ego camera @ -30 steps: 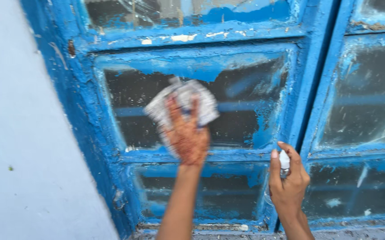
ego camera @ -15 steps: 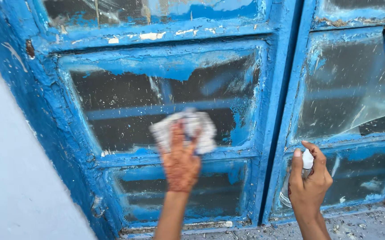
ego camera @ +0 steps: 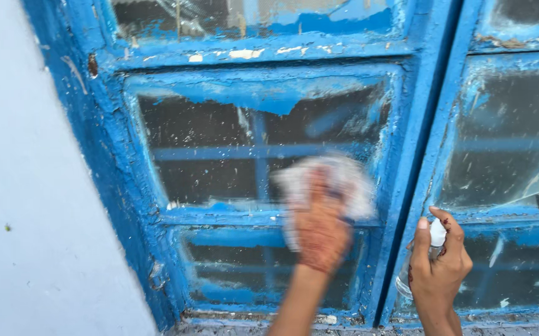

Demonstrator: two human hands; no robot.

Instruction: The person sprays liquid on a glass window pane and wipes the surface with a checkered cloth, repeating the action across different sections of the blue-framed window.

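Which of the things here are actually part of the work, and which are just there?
In use:
- left hand pressing a white cloth on the pane
- right hand holding a spray bottle

Just there:
- pale wall
- cracked right-side pane

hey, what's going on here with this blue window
A person is wiping a pane of the blue window frame. The left hand presses a crumpled whitish cloth against the lower right corner of the middle glass pane; the hand and cloth are blurred. The right hand holds a small clear spray bottle with a white top, upright, in front of the frame. The glass is speckled with paint.
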